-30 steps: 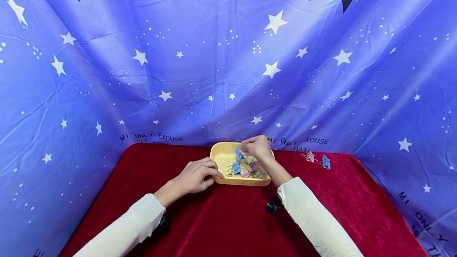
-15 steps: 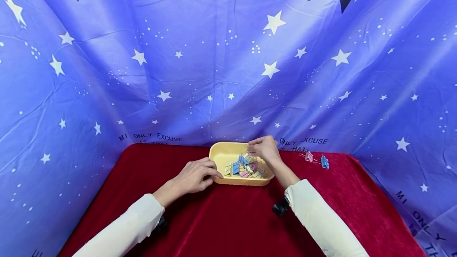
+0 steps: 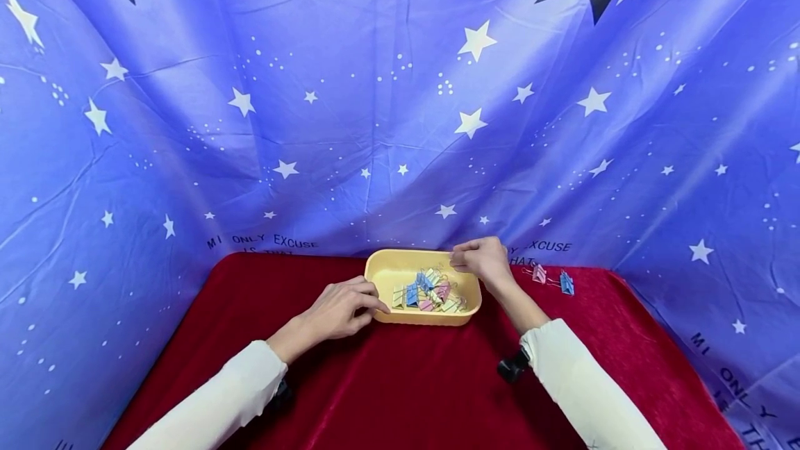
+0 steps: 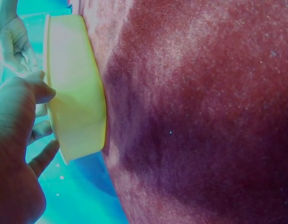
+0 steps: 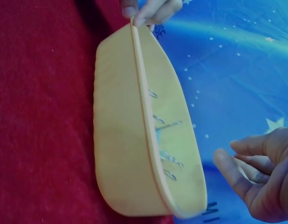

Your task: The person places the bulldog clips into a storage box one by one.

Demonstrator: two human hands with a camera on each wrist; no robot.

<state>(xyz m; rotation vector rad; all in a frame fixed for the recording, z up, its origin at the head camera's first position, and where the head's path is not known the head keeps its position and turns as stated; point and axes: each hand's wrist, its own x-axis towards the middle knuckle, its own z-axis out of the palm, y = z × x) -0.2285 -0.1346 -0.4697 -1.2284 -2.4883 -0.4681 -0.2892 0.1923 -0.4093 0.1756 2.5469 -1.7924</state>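
A yellow plastic tray [image 3: 381, 261] stands near the far edge of the red cloth. Several binder clips lie inside it in blue, pink and pale yellow, among them a blue binder clip [image 3: 412, 295]. My left hand [image 3: 340, 307] holds the tray's left end; in the right wrist view, its thumb and fingers [image 5: 155, 10] pinch the rim. Just above the tray's right end is my right hand [image 3: 486, 262], and the right wrist view shows its relaxed fingers with nothing between them. Only wire handles of the clips show above the rim there.
To the right of the tray, a pink binder clip [image 3: 539, 273] and a blue binder clip [image 3: 566, 282] lie on the red cloth [image 3: 400, 380]. Behind the table hangs a blue curtain [image 3: 337, 137] with stars.
The blue binder clip that my right hand pinched has dropped onto the other clips in the tray. My right hand has moved right, toward the tray's end. My left hand stays put.
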